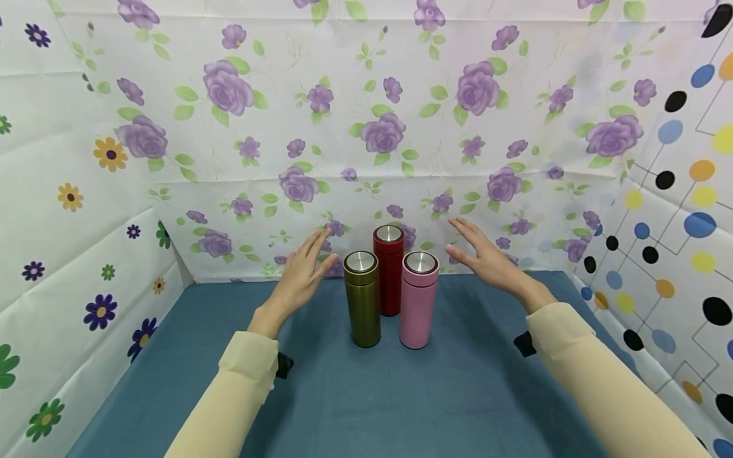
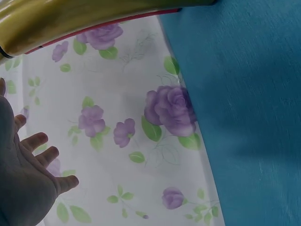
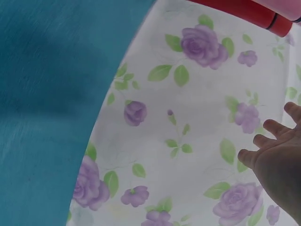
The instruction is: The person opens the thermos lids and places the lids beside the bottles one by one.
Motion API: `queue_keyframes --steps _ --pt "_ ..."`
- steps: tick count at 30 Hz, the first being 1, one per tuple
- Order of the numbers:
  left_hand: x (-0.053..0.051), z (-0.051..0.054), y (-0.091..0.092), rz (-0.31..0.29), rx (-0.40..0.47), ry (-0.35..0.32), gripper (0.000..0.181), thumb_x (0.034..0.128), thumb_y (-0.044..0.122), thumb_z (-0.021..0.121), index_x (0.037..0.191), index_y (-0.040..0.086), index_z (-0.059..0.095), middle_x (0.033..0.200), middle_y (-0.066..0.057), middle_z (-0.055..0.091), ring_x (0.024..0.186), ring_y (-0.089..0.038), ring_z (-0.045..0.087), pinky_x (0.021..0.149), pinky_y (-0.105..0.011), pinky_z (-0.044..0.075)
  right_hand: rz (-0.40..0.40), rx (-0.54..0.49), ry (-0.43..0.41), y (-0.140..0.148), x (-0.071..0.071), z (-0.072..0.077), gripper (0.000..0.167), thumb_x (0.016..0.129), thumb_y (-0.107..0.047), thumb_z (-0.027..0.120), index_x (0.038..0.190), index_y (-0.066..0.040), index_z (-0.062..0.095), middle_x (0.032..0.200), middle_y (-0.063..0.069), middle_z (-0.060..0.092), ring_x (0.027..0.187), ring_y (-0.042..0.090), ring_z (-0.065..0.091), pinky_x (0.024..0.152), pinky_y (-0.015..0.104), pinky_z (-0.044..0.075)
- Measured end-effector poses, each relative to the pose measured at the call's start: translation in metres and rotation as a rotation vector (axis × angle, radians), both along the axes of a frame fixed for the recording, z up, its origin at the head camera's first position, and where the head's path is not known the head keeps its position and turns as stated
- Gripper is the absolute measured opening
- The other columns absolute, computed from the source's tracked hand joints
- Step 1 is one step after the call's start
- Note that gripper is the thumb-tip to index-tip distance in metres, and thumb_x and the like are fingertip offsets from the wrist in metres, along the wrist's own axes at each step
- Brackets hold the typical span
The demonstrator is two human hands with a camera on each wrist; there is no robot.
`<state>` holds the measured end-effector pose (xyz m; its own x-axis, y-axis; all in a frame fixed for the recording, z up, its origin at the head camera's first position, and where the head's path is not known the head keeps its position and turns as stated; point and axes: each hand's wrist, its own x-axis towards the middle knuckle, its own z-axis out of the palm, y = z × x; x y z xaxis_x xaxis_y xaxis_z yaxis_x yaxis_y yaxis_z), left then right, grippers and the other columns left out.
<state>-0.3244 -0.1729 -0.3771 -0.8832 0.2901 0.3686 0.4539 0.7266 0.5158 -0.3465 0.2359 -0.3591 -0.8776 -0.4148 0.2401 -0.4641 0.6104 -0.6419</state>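
The head view looks forward and down from above, behind the left hand (image 1: 299,277) and right hand (image 1: 488,259), and takes in the table (image 1: 355,407) and wall (image 1: 343,63). The left wrist view lies sideways and much nearer, with the green bottle (image 2: 84,16) close across its top and the table at right. The right wrist view is turned the opposite way, with the table at left. Both share the wall and the red bottle (image 3: 240,10), of which the left shows only an edge.

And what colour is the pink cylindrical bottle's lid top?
Its round lid top is silver; clearest in the head view.
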Motion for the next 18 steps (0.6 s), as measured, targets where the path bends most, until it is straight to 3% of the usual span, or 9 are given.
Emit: queue_keyframes --steps 6,13,18 --pt "0.007 0.001 0.001 -0.034 0.083 0.008 0.065 0.1128 0.047 0.04 0.168 0.017 0.021 0.172 -0.014 0.019 0.157 -0.037 0.02 0.122 -0.068 0.009 0.009 -0.02 0.025 -0.004 0.004 0.005 0.069 0.11 -0.043 0.052 0.168 -0.03 0.016 0.175 0.01 0.006 0.16 0.035 0.003 0.117 0.076 0.014" --pt "0.012 -0.005 0.005 -0.126 0.284 -0.001 0.056 0.1149 0.037 0.037 0.167 0.018 0.025 0.168 -0.017 0.028 0.154 -0.037 0.026 0.12 -0.066 0.023 0.012 -0.071 0.026 -0.008 0.014 0.008 0.068 0.11 -0.039 0.053 0.167 -0.034 0.017 0.175 0.008 0.007 0.16 0.035 0.004 0.115 0.077 0.016" --pt "0.018 -0.006 0.008 -0.15 0.334 -0.009 0.054 0.1153 0.035 0.035 0.167 0.021 0.026 0.169 -0.015 0.026 0.157 -0.038 0.017 0.12 -0.069 0.017 0.007 -0.103 0.03 -0.012 0.017 0.011 0.065 0.11 -0.04 0.052 0.166 -0.038 0.02 0.174 0.005 0.009 0.16 0.031 0.006 0.116 0.076 0.016"
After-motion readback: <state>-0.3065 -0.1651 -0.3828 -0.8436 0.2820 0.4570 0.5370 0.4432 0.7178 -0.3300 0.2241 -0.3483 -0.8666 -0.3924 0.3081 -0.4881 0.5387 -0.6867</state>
